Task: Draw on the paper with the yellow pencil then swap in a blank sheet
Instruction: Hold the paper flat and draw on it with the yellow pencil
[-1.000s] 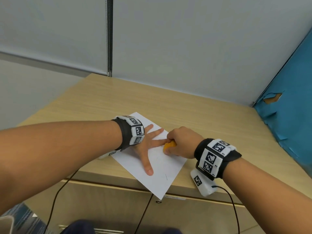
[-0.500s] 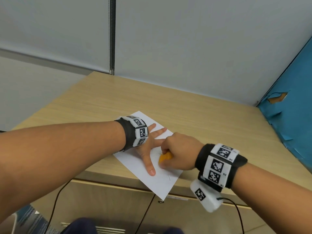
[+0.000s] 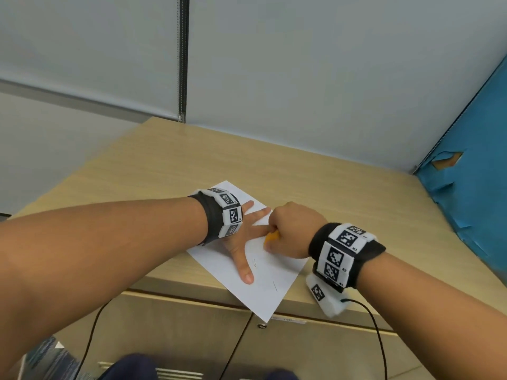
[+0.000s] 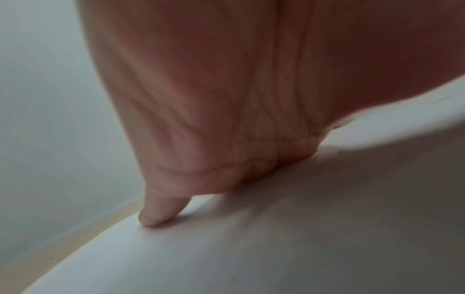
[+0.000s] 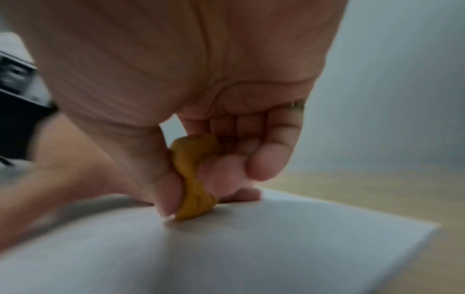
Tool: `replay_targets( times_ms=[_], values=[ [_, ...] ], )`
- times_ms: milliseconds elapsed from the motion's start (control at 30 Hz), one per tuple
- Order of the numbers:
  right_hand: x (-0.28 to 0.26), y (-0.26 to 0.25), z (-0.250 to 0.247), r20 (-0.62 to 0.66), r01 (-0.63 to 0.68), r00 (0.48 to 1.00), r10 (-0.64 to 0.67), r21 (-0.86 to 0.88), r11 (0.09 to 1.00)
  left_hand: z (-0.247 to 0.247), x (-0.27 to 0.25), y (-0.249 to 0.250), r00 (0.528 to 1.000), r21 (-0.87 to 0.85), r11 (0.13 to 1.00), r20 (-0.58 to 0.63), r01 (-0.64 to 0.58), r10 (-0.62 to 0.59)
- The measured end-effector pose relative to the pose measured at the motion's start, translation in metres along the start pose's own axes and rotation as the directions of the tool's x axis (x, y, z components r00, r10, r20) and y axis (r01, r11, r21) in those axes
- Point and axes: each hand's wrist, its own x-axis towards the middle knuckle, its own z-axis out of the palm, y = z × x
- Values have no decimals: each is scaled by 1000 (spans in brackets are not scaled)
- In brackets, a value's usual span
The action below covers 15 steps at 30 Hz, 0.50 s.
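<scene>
A white sheet of paper (image 3: 270,281) lies askew on the wooden desk, one corner hanging over the front edge. It bears a few faint pencil marks. My left hand (image 3: 241,237) lies flat on the sheet with fingers spread, pressing it down; the left wrist view shows the palm and one fingertip (image 4: 153,216) on the paper (image 4: 251,248). My right hand (image 3: 290,231) grips a short yellow pencil (image 3: 271,237), held against the sheet just right of my left fingers. In the right wrist view thumb and fingers pinch the yellow pencil (image 5: 193,179), its lower end on the paper (image 5: 251,248).
The wooden desk (image 3: 343,193) stretches back to a grey partition wall. A blue panel (image 3: 472,171) with torn spots stands at the right. Cabinet doors (image 3: 175,325) sit below the desk's front edge, with black cables hanging in front of them.
My right hand slid the pencil toward me over the sheet, then back away to beside my left fingers. A small new mark shows near my left thumb. The left hand stayed flat.
</scene>
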Motion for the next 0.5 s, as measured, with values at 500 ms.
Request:
replay_targets(
  times_ms=[500],
  values=[
    [7,12,3,24,-87,996,87,-33,996,5,-7,-17,998,12,998,-14,-65,65]
  ],
)
